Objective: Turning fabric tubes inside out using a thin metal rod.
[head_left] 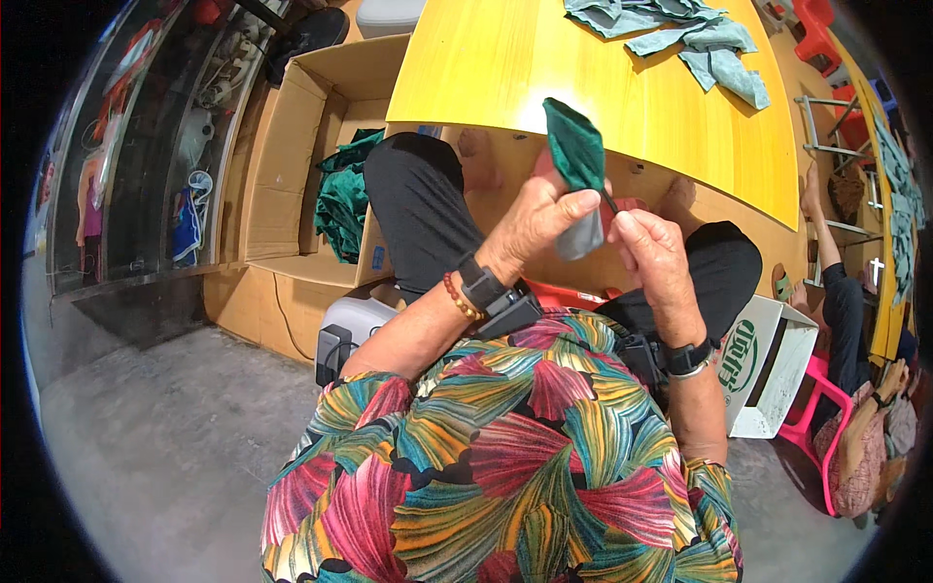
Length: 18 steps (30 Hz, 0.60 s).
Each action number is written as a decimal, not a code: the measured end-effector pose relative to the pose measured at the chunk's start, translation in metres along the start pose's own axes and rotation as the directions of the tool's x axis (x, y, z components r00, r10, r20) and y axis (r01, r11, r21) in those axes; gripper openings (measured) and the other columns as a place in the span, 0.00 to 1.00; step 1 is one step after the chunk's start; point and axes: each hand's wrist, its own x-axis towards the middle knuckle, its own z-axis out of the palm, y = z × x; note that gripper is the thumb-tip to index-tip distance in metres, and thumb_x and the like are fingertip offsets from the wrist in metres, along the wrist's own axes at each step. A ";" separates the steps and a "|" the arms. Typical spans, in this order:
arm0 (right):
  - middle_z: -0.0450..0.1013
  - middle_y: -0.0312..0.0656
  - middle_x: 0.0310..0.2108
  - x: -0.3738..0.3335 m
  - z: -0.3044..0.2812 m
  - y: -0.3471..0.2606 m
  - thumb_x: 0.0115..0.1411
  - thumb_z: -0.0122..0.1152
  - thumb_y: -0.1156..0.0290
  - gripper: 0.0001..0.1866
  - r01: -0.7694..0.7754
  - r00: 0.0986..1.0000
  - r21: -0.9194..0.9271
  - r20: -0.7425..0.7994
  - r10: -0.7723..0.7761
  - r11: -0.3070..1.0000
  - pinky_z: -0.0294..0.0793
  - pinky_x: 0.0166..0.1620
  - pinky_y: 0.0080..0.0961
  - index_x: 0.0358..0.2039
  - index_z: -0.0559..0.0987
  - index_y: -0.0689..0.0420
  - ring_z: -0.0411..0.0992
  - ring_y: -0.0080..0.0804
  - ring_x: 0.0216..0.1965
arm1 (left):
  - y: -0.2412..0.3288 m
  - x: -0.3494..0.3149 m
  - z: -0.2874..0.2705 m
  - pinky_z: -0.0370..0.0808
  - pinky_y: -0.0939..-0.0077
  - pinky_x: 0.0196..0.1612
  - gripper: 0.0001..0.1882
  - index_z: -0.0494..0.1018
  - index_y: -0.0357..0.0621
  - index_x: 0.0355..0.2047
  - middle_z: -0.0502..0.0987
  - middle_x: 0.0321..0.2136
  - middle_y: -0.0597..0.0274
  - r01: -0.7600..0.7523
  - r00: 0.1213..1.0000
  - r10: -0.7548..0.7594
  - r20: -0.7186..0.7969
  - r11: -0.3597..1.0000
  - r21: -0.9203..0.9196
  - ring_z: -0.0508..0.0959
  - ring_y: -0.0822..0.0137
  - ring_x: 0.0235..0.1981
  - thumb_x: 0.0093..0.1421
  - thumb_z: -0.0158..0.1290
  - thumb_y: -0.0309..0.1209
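Above my lap, near the table's front edge, my left hand [540, 212] is closed on a small dark green cloth piece [575, 146]. The cloth stands up pointed above the fingers. A grey cloth part [582, 237] hangs below my left thumb; whether it belongs to the green piece I cannot tell. My right hand [653, 251] pinches a thin dark stick-like tool [608, 200] between thumb and fingers. The tool's far end reaches the green cloth's lower edge, where its tip is hidden.
A yellow table [486, 68] stands ahead, with grey-green cloth pieces [724, 70] at its far right. Left of my knee, an open cardboard box [277, 185] holds green cloth [342, 199]. A white box [758, 360] and another person by a pink chair [826, 428] are at right.
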 end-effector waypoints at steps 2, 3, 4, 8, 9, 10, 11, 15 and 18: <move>0.59 0.25 0.11 -0.003 -0.004 -0.009 0.60 0.51 0.60 0.16 0.014 1.000 -0.057 0.012 -0.013 0.998 0.49 0.17 0.12 0.22 0.74 0.58 0.53 0.11 0.13 | 0.010 0.003 -0.006 0.69 0.80 0.36 0.21 0.71 0.38 0.37 0.74 0.34 0.63 -0.036 0.999 0.036 0.001 0.999 -0.039 0.72 0.74 0.30 0.57 0.50 0.46; 0.59 0.25 0.11 -0.004 -0.006 -0.010 0.60 0.51 0.60 0.16 0.014 1.000 -0.059 0.012 -0.013 0.998 0.49 0.17 0.12 0.22 0.74 0.58 0.53 0.11 0.13 | 0.017 0.007 -0.007 0.69 0.80 0.34 0.23 0.69 0.38 0.41 0.72 0.38 0.63 -0.076 0.997 0.076 0.005 0.994 -0.077 0.73 0.72 0.30 0.57 0.49 0.47; 0.59 0.25 0.12 -0.004 -0.008 -0.010 0.60 0.51 0.60 0.16 0.006 1.000 -0.077 0.016 -0.005 0.997 0.49 0.17 0.12 0.22 0.74 0.58 0.53 0.11 0.14 | 0.014 0.011 -0.007 0.69 0.81 0.37 0.20 0.71 0.39 0.39 0.74 0.33 0.64 -0.096 0.995 0.094 -0.027 0.990 -0.100 0.73 0.72 0.31 0.57 0.50 0.45; 0.59 0.25 0.12 -0.004 -0.008 -0.011 0.60 0.51 0.60 0.16 0.048 0.998 -0.138 -0.031 -0.053 0.989 0.49 0.17 0.12 0.22 0.74 0.57 0.52 0.11 0.13 | 0.022 0.013 -0.006 0.70 0.84 0.30 0.13 0.73 0.38 0.34 0.75 0.28 0.66 0.045 0.999 -0.047 -0.005 0.977 -0.209 0.72 0.78 0.27 0.57 0.53 0.37; 0.59 0.25 0.12 -0.004 -0.007 -0.010 0.60 0.51 0.60 0.16 0.048 0.998 -0.138 -0.032 -0.053 0.989 0.49 0.17 0.12 0.22 0.74 0.57 0.52 0.11 0.13 | 0.018 0.016 -0.005 0.69 0.85 0.27 0.12 0.73 0.38 0.32 0.75 0.25 0.67 -0.043 0.995 0.023 -0.102 0.981 -0.190 0.72 0.79 0.24 0.57 0.52 0.36; 0.59 0.25 0.12 -0.004 -0.007 -0.007 0.60 0.51 0.60 0.16 0.012 0.999 -0.084 -0.044 -0.015 0.996 0.49 0.16 0.12 0.22 0.74 0.57 0.52 0.11 0.13 | 0.015 0.018 -0.004 0.68 0.86 0.24 0.11 0.74 0.38 0.30 0.75 0.22 0.68 -0.128 0.976 0.095 -0.196 0.978 -0.163 0.71 0.79 0.21 0.58 0.51 0.35; 0.58 0.26 0.11 -0.005 -0.006 -0.006 0.60 0.51 0.60 0.16 -0.024 0.998 -0.029 -0.054 0.022 0.999 0.48 0.16 0.11 0.21 0.73 0.57 0.52 0.12 0.12 | 0.012 0.017 -0.004 0.68 0.86 0.24 0.11 0.74 0.38 0.30 0.75 0.22 0.68 -0.127 0.976 0.094 -0.196 0.978 -0.163 0.71 0.79 0.21 0.58 0.51 0.35; 0.58 0.27 0.11 -0.007 0.004 -0.005 0.61 0.50 0.59 0.17 -0.083 0.997 0.108 0.006 0.083 0.991 0.47 0.14 0.11 0.22 0.73 0.57 0.51 0.12 0.10 | 0.011 0.011 0.002 0.67 0.86 0.24 0.11 0.74 0.40 0.27 0.74 0.21 0.70 -0.033 0.980 0.029 -0.195 0.999 -0.015 0.70 0.81 0.19 0.58 0.52 0.36; 0.58 0.28 0.10 -0.008 0.006 0.002 0.61 0.48 0.58 0.17 -0.117 0.993 0.277 0.054 0.106 0.954 0.47 0.13 0.11 0.23 0.73 0.57 0.51 0.13 0.10 | 0.012 0.013 0.003 0.71 0.85 0.27 0.11 0.74 0.40 0.33 0.75 0.24 0.68 -0.040 0.988 0.039 -0.147 0.999 -0.006 0.73 0.78 0.22 0.57 0.52 0.36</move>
